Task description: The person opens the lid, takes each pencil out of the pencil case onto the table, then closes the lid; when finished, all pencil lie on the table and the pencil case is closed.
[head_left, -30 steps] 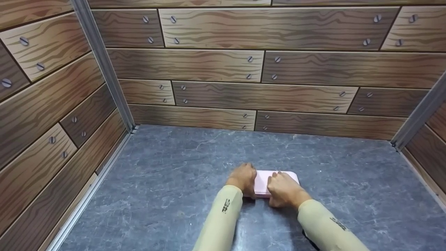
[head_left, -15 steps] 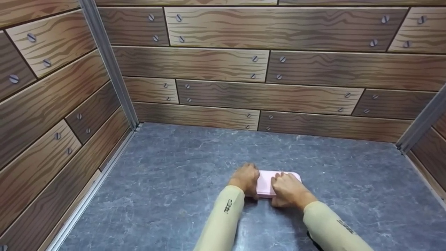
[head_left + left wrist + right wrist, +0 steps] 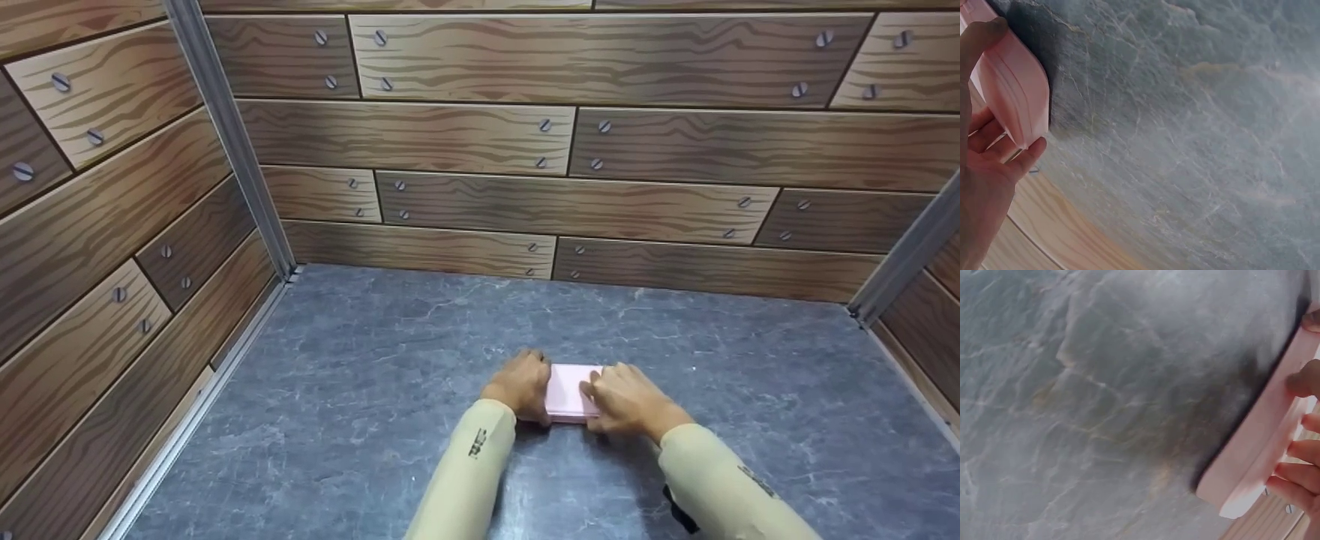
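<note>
A flat pink case [image 3: 568, 391] with rounded corners and a seam along its side lies on the grey marbled surface. My left hand [image 3: 522, 386] grips its left end; in the left wrist view the thumb [image 3: 995, 28] is on the case's side and the other fingers lie around the end. At the right part, my right hand [image 3: 630, 399] holds the case. Its thumb [image 3: 1304, 379] touches the side and its fingertips meet the upper part in the right wrist view. The right hand covers the case's right end in the head view.
The grey surface [image 3: 375, 375] spreads around the case on all sides. Wood-plank-patterned walls [image 3: 480, 142] stand at the back, left and right. Metal posts [image 3: 232, 135] rise at the back corners.
My right hand has shifted right and slightly away along the case, from its middle to its right part, covering the end that showed before. The left hand keeps its grip.
</note>
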A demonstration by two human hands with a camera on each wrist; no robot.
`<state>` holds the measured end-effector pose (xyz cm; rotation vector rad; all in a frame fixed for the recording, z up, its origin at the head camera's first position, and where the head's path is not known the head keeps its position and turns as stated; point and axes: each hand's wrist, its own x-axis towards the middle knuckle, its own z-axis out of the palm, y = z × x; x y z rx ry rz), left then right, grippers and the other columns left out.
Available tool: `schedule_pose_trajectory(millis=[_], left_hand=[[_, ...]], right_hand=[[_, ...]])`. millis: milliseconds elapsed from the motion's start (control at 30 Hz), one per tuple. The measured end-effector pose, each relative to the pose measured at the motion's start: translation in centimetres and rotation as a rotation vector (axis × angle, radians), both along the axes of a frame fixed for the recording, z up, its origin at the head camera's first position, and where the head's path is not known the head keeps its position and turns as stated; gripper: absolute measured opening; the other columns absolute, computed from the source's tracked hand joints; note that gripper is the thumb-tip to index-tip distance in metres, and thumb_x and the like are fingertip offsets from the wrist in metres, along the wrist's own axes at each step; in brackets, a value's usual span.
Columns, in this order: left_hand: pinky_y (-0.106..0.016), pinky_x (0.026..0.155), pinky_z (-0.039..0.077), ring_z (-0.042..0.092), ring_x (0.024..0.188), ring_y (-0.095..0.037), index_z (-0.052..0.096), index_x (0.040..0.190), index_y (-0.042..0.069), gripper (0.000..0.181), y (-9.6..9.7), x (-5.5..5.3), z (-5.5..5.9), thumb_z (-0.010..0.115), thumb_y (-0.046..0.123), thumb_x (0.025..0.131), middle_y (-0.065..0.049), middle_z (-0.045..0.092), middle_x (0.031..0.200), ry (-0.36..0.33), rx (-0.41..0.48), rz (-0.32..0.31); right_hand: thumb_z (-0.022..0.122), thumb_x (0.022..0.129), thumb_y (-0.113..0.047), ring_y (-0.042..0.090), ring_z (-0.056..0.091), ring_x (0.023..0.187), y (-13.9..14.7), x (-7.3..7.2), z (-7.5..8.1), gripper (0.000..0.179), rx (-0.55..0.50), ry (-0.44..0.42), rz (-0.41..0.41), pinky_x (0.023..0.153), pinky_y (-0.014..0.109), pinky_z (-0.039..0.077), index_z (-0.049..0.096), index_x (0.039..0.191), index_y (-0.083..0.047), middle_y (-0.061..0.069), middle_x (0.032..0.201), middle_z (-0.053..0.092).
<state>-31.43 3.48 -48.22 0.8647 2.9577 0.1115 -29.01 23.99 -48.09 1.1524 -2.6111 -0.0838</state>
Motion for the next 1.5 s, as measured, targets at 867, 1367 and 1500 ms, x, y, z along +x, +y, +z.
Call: schedule_pose_trajectory(millis=[867,1367,1500], left_hand=[[-0.026,0.101,0.049,0.058,0.112,-0.018,0.067,0.124,0.008,0.075,0.8,0.7,-0.6,0.095,0.039,0.061,-0.001,0.063,0.117,0.005,-0.030,-0.001],[-0.035,0.113,0.043,0.052,0.132,-0.026,0.048,0.144,0.004,0.095,-3.0,0.4,-0.6,0.095,0.027,0.064,-0.013,0.052,0.145,-0.165,0.282,0.022],[-0.042,0.116,0.040,0.048,0.138,-0.031,0.036,0.154,0.005,0.109,-3.6,0.4,-1.2,0.096,0.022,0.064,-0.016,0.048,0.150,-0.226,0.486,0.109]], right_hand=[[0.075,0.058,-0.024,0.027,0.051,0.051,-1.5,1.7,-2.9,0.032,0.037,0.290,0.040,0.047,0.040,0.042,0.061,0.074,-0.001,0.010,0.062,0.055],[0.079,0.068,-0.026,0.006,0.034,0.048,0.0,0.3,-0.6,0.027,-0.135,0.151,0.092,0.043,0.025,0.034,0.052,0.067,-0.018,-0.009,0.060,0.049],[0.077,0.067,-0.017,0.006,0.041,0.047,0.4,-0.3,-0.1,0.018,-0.252,0.224,0.150,0.042,0.025,0.040,0.060,0.071,-0.014,-0.006,0.061,0.057]])
